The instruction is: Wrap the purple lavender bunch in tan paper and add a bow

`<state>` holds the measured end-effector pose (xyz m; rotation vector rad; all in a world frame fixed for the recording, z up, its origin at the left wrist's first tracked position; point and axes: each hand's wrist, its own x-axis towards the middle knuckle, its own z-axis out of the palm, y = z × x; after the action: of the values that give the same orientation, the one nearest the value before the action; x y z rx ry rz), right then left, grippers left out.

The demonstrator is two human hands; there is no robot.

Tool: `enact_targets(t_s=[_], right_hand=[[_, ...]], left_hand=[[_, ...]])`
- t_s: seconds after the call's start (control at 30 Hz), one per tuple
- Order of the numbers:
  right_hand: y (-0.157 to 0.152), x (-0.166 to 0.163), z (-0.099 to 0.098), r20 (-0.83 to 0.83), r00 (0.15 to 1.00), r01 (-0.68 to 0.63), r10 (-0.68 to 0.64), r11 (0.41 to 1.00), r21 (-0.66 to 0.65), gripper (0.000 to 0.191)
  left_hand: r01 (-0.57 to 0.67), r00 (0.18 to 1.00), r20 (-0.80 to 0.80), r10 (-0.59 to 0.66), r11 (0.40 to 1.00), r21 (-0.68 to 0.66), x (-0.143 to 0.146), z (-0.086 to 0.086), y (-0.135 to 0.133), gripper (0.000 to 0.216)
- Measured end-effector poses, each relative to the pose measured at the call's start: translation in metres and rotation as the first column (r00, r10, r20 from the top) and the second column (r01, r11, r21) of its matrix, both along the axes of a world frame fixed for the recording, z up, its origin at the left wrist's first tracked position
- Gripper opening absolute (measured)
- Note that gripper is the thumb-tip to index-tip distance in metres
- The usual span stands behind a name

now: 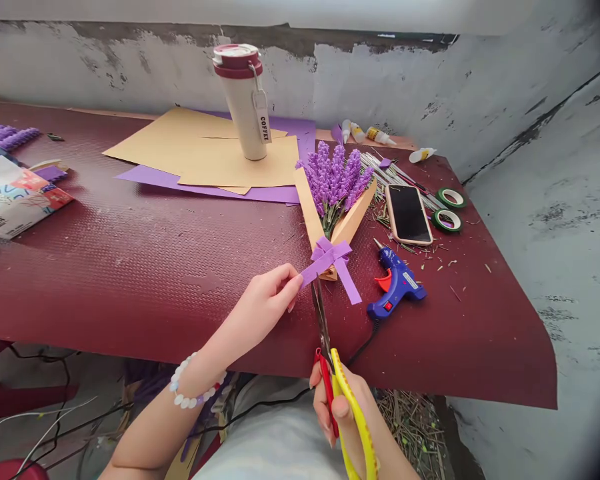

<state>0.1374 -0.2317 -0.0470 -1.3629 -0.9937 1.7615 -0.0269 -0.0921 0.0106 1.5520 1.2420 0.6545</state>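
Observation:
A bouquet of purple paper lavender point(335, 179) lies in a tan paper cone point(307, 207) on the dark red table point(155, 267), tied with a purple ribbon bow point(331, 255). My left hand point(267, 303) pinches the end of one ribbon tail, pulling it out to the left. My right hand point(343, 417) grips scissors point(330, 360) with red and yellow handles. Their blades point up at the ribbon tail, just beside my left fingertips.
A blue glue gun point(396, 283), a phone point(409, 213), two rolls of green tape point(447, 210) and several wire stems lie to the right. A white coffee tumbler point(247, 100) stands on tan and purple paper sheets point(205, 157). Packets and purple flowers sit far left.

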Motion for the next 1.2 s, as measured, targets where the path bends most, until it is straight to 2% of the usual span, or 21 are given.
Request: enact_targets(t_s=[0.1,0.3,0.53,0.77,1.0,1.2], right_hand=[[0.008,-0.007,0.005,-0.097,0.995,0.02,-0.021,1.0,-0.006,0.085],[0.021,-0.017,0.016,-0.019,0.999,0.031,-0.031,0.999,-0.035,0.086],[0.017,-0.016,0.011,-0.085,0.996,0.041,-0.04,0.999,0.012,0.075],[0.018,-0.018,0.014,-0.066,0.997,0.045,-0.047,0.998,-0.033,0.077],[0.015,-0.019,0.016,0.02,0.998,0.058,-0.058,0.998,0.001,0.068],[0.016,-0.021,0.019,0.065,0.996,0.071,-0.067,0.995,-0.07,0.071]], left_hand=[[0.001,1.0,-0.007,-0.001,1.0,-0.016,0.002,0.001,-0.001,0.035],[0.004,1.0,-0.004,-0.004,1.0,-0.028,0.002,0.004,-0.001,0.034],[0.002,1.0,0.013,-0.001,0.999,-0.04,0.001,0.002,-0.002,0.033],[0.005,1.0,0.02,-0.004,0.999,-0.047,0.001,0.0,-0.002,0.033],[0.008,1.0,0.016,-0.007,0.999,-0.037,0.001,-0.001,-0.003,0.031],[0.003,1.0,0.0,-0.003,1.0,-0.023,0.001,-0.001,-0.002,0.031]])
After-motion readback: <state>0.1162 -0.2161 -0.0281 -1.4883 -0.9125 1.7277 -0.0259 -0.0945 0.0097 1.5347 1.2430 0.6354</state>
